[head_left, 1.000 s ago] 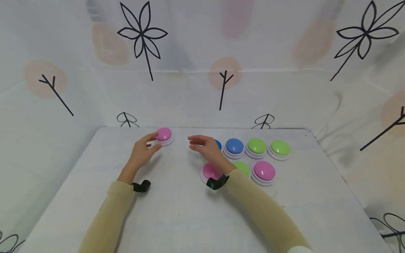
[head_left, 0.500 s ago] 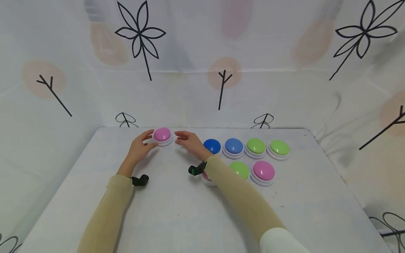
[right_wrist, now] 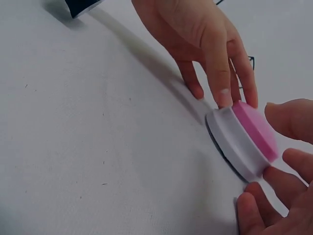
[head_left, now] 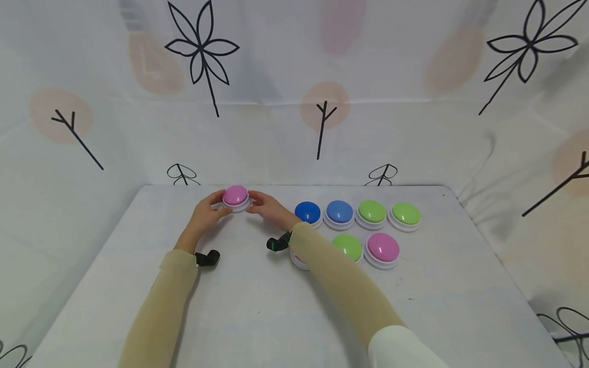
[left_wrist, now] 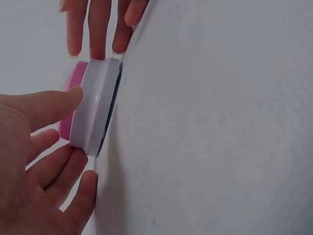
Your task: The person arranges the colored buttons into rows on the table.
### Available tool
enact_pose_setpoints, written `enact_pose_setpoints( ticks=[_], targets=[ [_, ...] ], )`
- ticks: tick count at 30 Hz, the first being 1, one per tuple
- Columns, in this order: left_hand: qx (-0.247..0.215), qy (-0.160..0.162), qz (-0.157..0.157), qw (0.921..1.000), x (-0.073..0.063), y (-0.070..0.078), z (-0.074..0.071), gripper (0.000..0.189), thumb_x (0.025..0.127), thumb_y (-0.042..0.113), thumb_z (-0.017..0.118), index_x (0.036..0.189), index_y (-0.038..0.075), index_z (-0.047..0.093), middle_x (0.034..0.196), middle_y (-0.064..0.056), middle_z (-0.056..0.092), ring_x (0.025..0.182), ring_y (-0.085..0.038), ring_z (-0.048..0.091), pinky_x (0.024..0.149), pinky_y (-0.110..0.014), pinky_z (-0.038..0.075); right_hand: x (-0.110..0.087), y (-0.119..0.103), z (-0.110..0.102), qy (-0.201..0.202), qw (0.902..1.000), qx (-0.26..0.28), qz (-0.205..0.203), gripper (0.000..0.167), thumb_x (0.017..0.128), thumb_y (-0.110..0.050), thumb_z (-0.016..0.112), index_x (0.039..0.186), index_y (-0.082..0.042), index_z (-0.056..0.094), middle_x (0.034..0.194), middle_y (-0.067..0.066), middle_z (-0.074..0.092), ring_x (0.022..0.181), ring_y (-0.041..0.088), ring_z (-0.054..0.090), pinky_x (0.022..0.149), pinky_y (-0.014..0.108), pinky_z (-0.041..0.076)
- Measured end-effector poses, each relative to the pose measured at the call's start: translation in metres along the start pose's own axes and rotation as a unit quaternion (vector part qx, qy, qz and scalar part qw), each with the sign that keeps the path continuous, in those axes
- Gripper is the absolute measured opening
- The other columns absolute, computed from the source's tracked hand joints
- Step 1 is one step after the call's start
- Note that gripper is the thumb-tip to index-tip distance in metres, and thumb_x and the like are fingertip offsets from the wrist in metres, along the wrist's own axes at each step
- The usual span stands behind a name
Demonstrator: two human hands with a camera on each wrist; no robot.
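Observation:
A pink dome push button [head_left: 235, 196] with a white round base sits near the table's back edge, between both hands. My left hand [head_left: 208, 210] holds it from the left; in the left wrist view its thumb [left_wrist: 54, 105] lies across the base and fingertips meet the lower edge. My right hand [head_left: 271, 208] is at its right side, with fairly straight fingers touching the base. In the right wrist view, the right thumb [right_wrist: 293, 120] stands off the pink dome [right_wrist: 257, 129]. One side of the base looks slightly raised in the wrist views.
To the right stand two blue buttons [head_left: 339, 211] and two green ones [head_left: 407, 213] in a back row. Before them are another green button [head_left: 347, 247], a pink one [head_left: 383, 247] and one mostly hidden under the right sleeve [head_left: 340, 276]. A printed cloth wall [head_left: 276, 143] borders the white table [head_left: 257, 317].
My right hand has moved left from over the blue button to the pink button's right side. My left hand has stayed at the button, which has shifted slightly left in view.

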State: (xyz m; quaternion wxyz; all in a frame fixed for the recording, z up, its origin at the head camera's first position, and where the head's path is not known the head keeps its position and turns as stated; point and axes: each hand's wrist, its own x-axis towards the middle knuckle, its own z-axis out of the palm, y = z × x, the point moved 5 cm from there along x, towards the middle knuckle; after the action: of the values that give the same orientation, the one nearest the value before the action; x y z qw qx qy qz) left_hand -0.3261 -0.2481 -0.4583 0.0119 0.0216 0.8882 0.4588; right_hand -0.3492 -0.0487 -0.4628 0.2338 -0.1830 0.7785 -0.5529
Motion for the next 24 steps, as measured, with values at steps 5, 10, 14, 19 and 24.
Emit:
enact_pose_setpoints(
  ticks=[5, 10, 14, 19, 24],
  targets=[
    [0.009, -0.008, -0.017, 0.9998, 0.0006, -0.0013, 0.0015, 0.073, 0.094, 0.020, 0.070, 0.154, 0.005, 0.033, 0.152, -0.021, 0.040, 0.143, -0.035, 0.034, 0.114, -0.051, 0.033, -0.0011, 0.0007, 0.0001, -0.010, 0.9999, 0.000, -0.002, 0.064, 0.098, -0.025, 0.063, 0.155, -0.019, 0.036, 0.158, 0.002, 0.036, 0.144, 0.025, 0.034, 0.113, 0.046, 0.035],
    [0.013, -0.011, -0.021, 0.9996, 0.0007, -0.0014, 0.0019, 0.073, 0.093, 0.019, 0.071, 0.155, 0.007, 0.033, 0.153, -0.020, 0.040, 0.143, -0.035, 0.033, 0.114, -0.051, 0.032, -0.0008, 0.0014, -0.0006, -0.009, 1.0000, -0.001, -0.001, 0.064, 0.097, -0.027, 0.065, 0.155, -0.020, 0.037, 0.157, 0.002, 0.039, 0.143, 0.025, 0.035, 0.113, 0.047, 0.036],
    [0.028, -0.005, -0.023, 0.9993, 0.0020, 0.0010, 0.0015, 0.072, 0.092, 0.018, 0.072, 0.154, 0.007, 0.036, 0.151, -0.019, 0.043, 0.143, -0.036, 0.033, 0.115, -0.055, 0.028, -0.0005, 0.0007, -0.0011, -0.007, 1.0000, 0.002, -0.005, 0.063, 0.097, -0.027, 0.065, 0.154, -0.021, 0.038, 0.156, -0.001, 0.039, 0.143, 0.024, 0.036, 0.113, 0.046, 0.036],
    [0.026, 0.032, -0.023, 0.9989, 0.0031, 0.0041, 0.0009, 0.067, 0.090, 0.017, 0.073, 0.149, 0.005, 0.044, 0.143, -0.021, 0.051, 0.135, -0.038, 0.044, 0.112, -0.053, 0.034, -0.0015, -0.0028, -0.0015, 0.003, 0.9999, 0.002, -0.013, 0.060, 0.099, -0.022, 0.063, 0.154, -0.020, 0.039, 0.156, 0.000, 0.040, 0.142, 0.025, 0.038, 0.113, 0.045, 0.036],
    [0.013, 0.058, -0.025, 0.9979, 0.0023, 0.0043, 0.0017, 0.065, 0.088, 0.013, 0.076, 0.145, 0.003, 0.048, 0.139, -0.021, 0.054, 0.122, -0.038, 0.055, 0.102, -0.048, 0.046, -0.0014, -0.0022, -0.0019, 0.017, 0.9998, 0.006, -0.010, 0.059, 0.099, -0.021, 0.063, 0.153, -0.019, 0.040, 0.155, 0.001, 0.041, 0.140, 0.024, 0.041, 0.111, 0.043, 0.039]
  ],
)
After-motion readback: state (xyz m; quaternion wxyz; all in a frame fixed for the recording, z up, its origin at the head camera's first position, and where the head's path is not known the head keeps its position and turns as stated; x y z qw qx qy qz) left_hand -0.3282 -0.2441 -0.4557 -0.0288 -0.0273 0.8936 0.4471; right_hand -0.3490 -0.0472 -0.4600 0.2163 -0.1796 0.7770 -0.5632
